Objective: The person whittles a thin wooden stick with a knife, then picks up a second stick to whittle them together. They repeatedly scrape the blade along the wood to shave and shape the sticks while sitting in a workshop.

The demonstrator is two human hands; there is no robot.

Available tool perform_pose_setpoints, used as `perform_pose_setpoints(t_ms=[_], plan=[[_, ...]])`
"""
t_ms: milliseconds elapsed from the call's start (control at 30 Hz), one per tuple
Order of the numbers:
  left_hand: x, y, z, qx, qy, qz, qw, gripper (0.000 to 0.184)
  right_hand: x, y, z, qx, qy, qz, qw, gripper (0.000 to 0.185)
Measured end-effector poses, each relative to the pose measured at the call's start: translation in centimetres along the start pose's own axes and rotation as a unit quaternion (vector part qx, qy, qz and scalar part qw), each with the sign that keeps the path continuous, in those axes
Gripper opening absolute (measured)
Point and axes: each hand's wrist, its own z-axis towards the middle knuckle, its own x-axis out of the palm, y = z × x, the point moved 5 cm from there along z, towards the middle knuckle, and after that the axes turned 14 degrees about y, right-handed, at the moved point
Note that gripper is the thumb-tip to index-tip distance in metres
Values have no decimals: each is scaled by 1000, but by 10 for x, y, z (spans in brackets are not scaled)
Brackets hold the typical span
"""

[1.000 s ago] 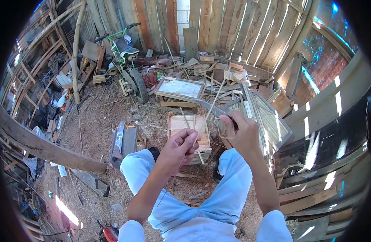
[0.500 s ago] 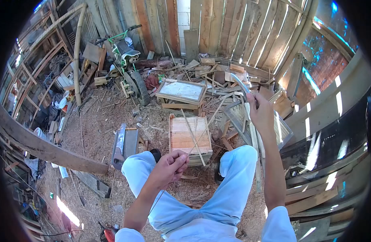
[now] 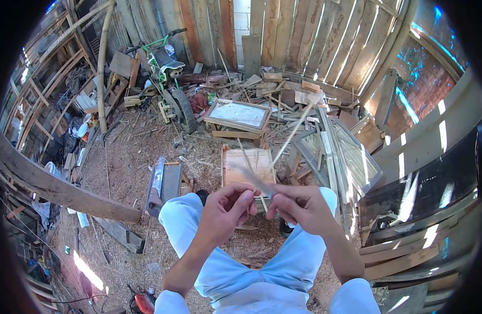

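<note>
Before my knees, my left hand [image 3: 229, 210] is closed, thumb against fingers, on a thin pale strip [image 3: 293, 134]. The strip slants up and away to the right; its part near the fingers is hard to see. My right hand [image 3: 302, 210], right beside the left, is wrapped round the handle of a knife [image 3: 255, 179]. Its blade is smeared by motion and points up and left, over the left fingertips. Whether the blade touches the strip I cannot tell. Beyond the hands stands a wooden box [image 3: 246, 163], with another thin stick [image 3: 245, 155] lying across it.
A handsaw [image 3: 156, 184] leans by a grey board left of my knee. Farther off are a framed panel [image 3: 237, 114], a scrap-wood pile [image 3: 283, 97] and a green motorbike [image 3: 170, 78]. Slatted frames [image 3: 351, 152] lean at right; a thick beam [image 3: 63, 186] crosses at left.
My right hand has swung the knife down and left, from raised at the right to beside the left hand. My left hand has moved slightly up, still holding the strip.
</note>
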Motion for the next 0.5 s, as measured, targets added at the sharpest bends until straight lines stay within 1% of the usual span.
perform_pose_setpoints(t_ms=[67, 100, 200, 233, 300, 433, 500], plan=[[7, -3, -3, -2, 15, -20, 1000, 15, 9, 0, 2, 52, 56, 53, 996, 33], [10, -5, -5, -1, 25, -39, 999, 16, 9, 0, 2, 75, 77, 47, 993, 35], [16, -8, -10, 12, 7, -28, 1000, 18, 13, 15, 0, 76, 95, 54, 991, 34], [18, -7, -12, 10, 7, -30, 999, 18, 13, 18, -2, 78, 94, 55, 991, 34], [21, -12, -15, 54, 10, 45, 997, 19, 10, 21, -6, 110, 89, 25, 990, 33], [21, -12, -19, 32, 18, 28, 999, 16, 3, 21, -11, 113, 83, 43, 989, 30], [18, -7, -19, 11, 45, -5, 999, 15, -15, 30, -11, 74, 24, -73, 994, 28]])
